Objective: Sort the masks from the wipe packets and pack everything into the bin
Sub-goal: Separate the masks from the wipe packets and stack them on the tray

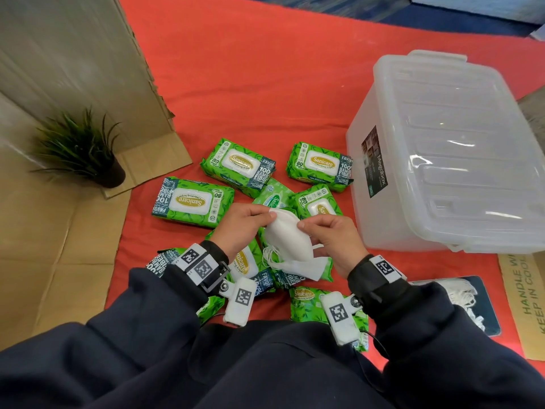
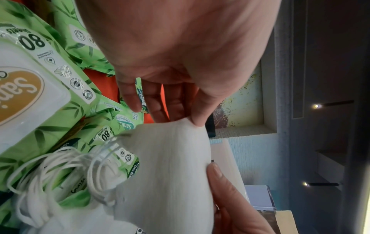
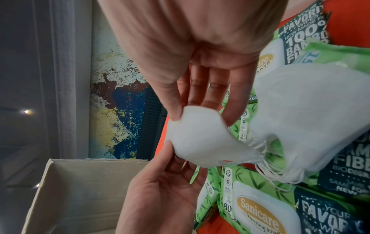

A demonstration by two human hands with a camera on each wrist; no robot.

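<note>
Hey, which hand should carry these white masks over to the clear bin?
Right, probably. The clear bin sits on the right hand's side, and that hand already pinches the masks. The left hand would have to cross over. The bin's lid looks shut, though.

The setting is an indoor room arranged as a floor-level packing area, indicated by a red cloth [image 1: 265, 84] over patterned blue carpet [image 1: 368, 10], flattened brown corrugated cardboard [image 1: 59, 246], a small black-potted artificial plant [image 1: 79, 149], and recessed wall shelving [image 2: 250, 110].
</note>
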